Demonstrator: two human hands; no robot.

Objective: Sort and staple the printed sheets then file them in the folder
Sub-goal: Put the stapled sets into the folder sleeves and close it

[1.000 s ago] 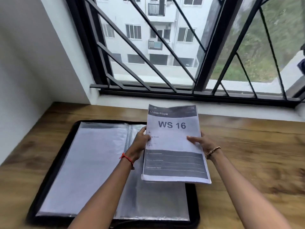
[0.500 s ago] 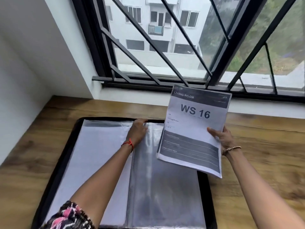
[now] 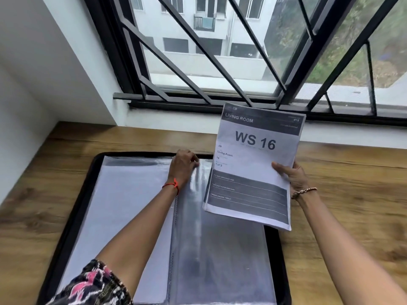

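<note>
Plastic now under the left hand (image 3: 181, 167), freed from the WS 16 sheets (image 3: 253, 168) and pinching the top edge of the clear sleeve (image 3: 220, 249) in the open folder (image 3: 72, 216), with the right hand (image 3: 294, 179) alone gripping those sheets, raised just beside it, probably ready for sliding in.

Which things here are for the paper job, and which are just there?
For the job: white printed sheets headed WS 16, held by the right hand; open black folder with clear plastic sleeves, left hand at its top edge.
Just there: black metal window grille; white building outside; red thread wristband; beaded bracelet.
</note>
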